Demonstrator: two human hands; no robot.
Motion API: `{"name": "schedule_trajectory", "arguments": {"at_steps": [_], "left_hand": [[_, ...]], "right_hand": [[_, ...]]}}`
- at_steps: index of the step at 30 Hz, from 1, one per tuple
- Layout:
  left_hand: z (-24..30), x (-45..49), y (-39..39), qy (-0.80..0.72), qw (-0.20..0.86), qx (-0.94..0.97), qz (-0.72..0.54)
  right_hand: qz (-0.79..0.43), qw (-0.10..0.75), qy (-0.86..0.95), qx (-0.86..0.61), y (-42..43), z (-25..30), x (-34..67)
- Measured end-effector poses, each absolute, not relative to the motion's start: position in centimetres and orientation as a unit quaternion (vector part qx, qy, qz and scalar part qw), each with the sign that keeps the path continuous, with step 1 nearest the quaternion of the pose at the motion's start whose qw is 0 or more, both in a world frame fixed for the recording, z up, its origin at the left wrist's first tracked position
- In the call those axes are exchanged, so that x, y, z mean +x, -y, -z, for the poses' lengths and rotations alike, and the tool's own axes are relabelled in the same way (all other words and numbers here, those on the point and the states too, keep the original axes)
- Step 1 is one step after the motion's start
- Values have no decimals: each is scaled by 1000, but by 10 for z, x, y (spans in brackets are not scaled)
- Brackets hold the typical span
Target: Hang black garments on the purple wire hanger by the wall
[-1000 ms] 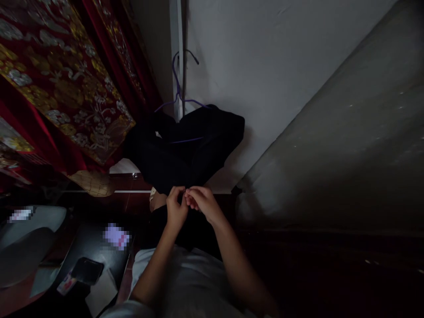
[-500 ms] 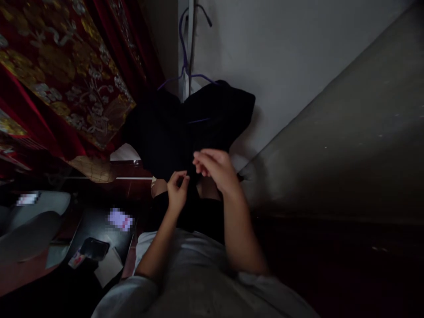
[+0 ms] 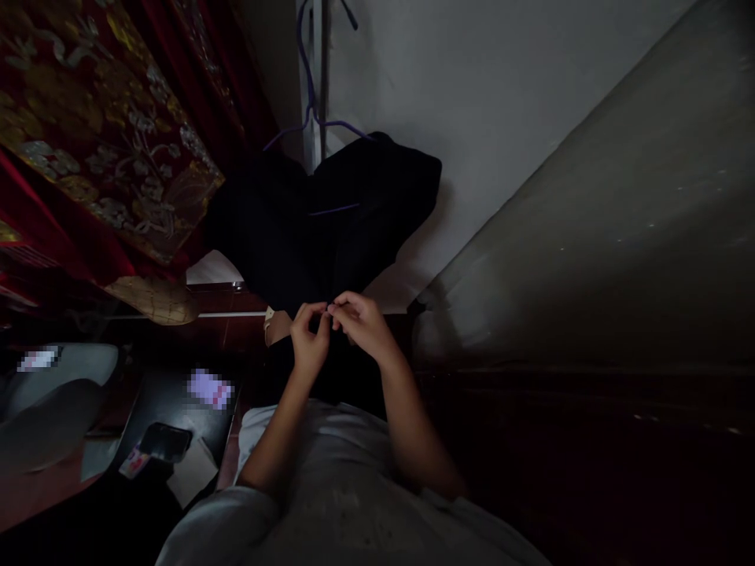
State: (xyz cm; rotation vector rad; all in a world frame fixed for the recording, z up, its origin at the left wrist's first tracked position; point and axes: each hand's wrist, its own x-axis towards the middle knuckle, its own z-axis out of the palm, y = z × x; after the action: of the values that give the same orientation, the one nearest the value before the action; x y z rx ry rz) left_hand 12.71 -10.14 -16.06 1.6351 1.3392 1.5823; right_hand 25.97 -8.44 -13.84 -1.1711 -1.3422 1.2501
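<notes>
A black garment (image 3: 265,228) hangs in front of me on a purple hanger (image 3: 310,122). At its lower front edge my left hand (image 3: 310,338) is closed in a pinch, thumb against forefinger, on what looks like the dark cloth. My right hand (image 3: 359,322) pinches right beside it, and the fingertips of both hands meet. Whatever sits between the right fingertips is too small and dark to make out. My dark-clad lap lies behind and below the hands.
On the left hangs a red curtain (image 3: 159,157) with gold and silver patterns. Below it a dark stool (image 3: 153,393) bears a lit phone (image 3: 209,389), a black phone-like object (image 3: 168,442) and papers (image 3: 192,472). A pale wall (image 3: 472,94) and a slanting grey sheet (image 3: 590,244) stand at the right.
My right hand has come down and left, from above and apart to touching the left fingertips. The left hand keeps its pinch. The view has shifted slightly.
</notes>
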Motion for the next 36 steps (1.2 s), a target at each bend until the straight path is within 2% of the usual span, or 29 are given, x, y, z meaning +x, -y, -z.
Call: {"name": "schedule_trajectory", "arguments": {"at_steps": [6,11,18,23,27,32,36], "left_hand": [[157,128,105,-486,216,624,-573],[160,126,99,-488,213,634,-561],[196,121,73,-507,257,637,-521],[199,122,66,-502,288,656,-485],[140,114,51,-438,303,693,-485],[19,95,10,-334,169,693,-616],[-28,100,-12,-310,196,713,-597]], "right_hand": [[-555,507,481,-451,87,132,249],[-634,554,355,-407,74,119,241],[-551,642,390,-364,-11,26,235],[-511,646,460,-332,-26,-20,227],[-486,660,477,-317,-15,-14,225],[-449,646,517,-338,-9,-12,235],[-399,650,550,-342,-16,-11,242]]}}
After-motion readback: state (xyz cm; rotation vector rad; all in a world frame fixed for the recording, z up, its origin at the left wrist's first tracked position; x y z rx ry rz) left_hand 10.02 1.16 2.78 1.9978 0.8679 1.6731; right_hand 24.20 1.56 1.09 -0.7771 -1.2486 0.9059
